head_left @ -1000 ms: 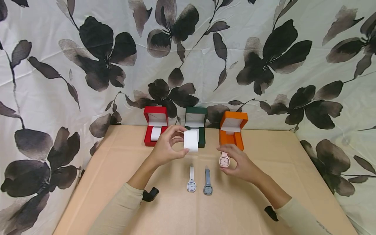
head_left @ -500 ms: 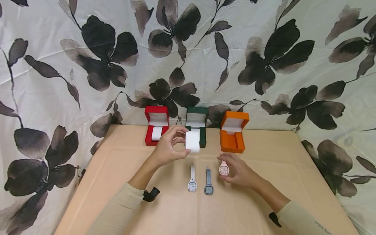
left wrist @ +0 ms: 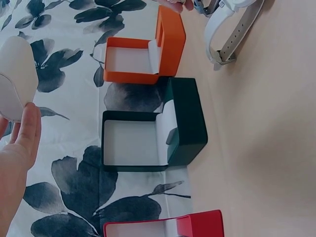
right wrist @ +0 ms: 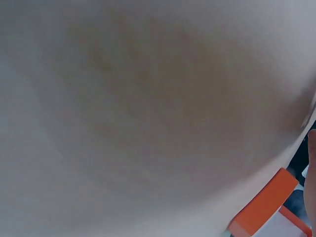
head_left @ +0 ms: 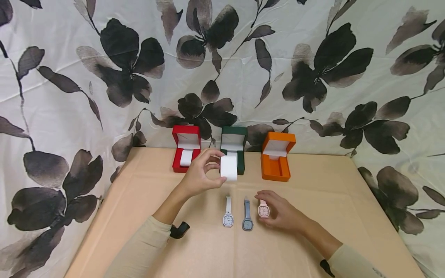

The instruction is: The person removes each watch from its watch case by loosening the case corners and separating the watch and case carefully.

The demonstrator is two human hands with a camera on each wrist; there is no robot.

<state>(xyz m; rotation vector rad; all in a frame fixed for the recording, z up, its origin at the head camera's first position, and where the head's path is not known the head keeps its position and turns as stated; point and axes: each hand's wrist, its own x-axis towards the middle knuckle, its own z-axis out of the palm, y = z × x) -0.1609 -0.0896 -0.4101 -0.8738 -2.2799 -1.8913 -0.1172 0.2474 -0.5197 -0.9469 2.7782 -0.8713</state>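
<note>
My left hand (head_left: 201, 175) pinches a white watch cushion (head_left: 229, 168) between thumb and fingers, above the table in front of the green watch box (head_left: 234, 131). The left wrist view shows the cushion (left wrist: 19, 74) from the side, rounded and pale. At the right, my right hand (head_left: 286, 212) holds a pink wristwatch (head_left: 263, 211), its square dial facing up. Left of it lie a blue-grey wristwatch (head_left: 247, 224) and a white wristwatch (head_left: 228, 220), straps pointing away from me. Only a fingertip (right wrist: 312, 177) shows in the right wrist view.
Open boxes stand along the table's back edge: a red box (head_left: 186, 129) with a white cushion inside, the green one, and an orange box (head_left: 276, 177) with no cushion visible. A floral cloth (head_left: 264, 88) hangs behind the tan table (head_left: 208, 251).
My right hand has drawn back from the orange box toward me, bringing the pink wristwatch beside the blue-grey one. My left hand keeps the cushion in nearly the same place.
</note>
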